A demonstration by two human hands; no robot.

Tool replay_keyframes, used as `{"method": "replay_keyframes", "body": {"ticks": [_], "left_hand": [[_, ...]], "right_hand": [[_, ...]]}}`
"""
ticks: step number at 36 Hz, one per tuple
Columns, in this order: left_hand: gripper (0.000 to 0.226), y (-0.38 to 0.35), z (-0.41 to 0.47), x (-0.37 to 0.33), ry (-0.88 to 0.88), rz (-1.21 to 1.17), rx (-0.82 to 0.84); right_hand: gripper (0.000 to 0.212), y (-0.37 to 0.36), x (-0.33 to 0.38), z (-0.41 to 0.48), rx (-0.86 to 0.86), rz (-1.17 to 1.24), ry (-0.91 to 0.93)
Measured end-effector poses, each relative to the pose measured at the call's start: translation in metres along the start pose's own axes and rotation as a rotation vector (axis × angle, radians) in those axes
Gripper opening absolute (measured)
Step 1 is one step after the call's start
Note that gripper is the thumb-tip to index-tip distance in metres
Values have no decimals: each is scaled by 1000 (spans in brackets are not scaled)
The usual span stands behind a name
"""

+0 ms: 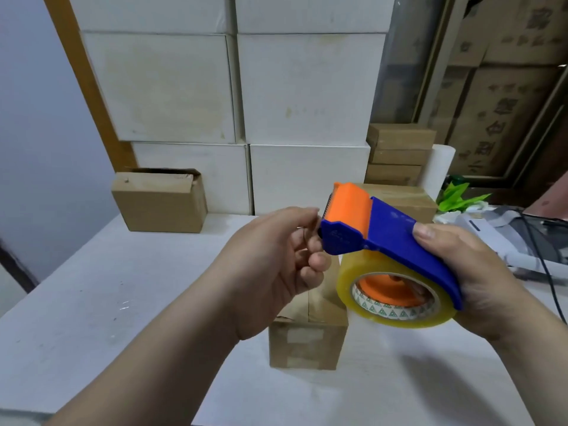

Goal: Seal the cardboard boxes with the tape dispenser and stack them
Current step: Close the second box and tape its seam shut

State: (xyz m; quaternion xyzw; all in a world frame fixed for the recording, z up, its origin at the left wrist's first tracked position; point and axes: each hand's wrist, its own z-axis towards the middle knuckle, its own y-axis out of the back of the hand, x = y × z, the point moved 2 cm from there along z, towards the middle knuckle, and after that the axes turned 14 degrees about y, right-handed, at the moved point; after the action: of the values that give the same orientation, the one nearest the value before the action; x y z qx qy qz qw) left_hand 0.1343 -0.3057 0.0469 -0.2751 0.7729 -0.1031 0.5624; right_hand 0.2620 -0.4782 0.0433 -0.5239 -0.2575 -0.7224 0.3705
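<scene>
The right hand (488,281) has its fingers (425,232) wrapped round the blue handle of the tape dispenser (387,238), held up above the worktop (92,302); the left hand (276,265) pinches its fingers (310,215) at the orange cutter end, perhaps on the tape's loose end, though the tape there is too clear to see; the roll of clear tape (393,315) hangs under the handle; below stands a small cardboard box (307,342); another box (159,201), its flaps open, sits far left; white cartons (307,87) are stacked behind.
</scene>
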Motion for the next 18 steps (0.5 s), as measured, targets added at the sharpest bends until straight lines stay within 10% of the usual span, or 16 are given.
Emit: {"method": "replay_keyframes", "body": {"ticks": [12,18], "left_hand": [[31,18,-2,-3,-244,631,-317],[25,53,-12,0,-194,557,-411]], "right_hand": [[73,12,8,-1,113,-194,-52],[90,37,16,-5,126,-374,-183]]}}
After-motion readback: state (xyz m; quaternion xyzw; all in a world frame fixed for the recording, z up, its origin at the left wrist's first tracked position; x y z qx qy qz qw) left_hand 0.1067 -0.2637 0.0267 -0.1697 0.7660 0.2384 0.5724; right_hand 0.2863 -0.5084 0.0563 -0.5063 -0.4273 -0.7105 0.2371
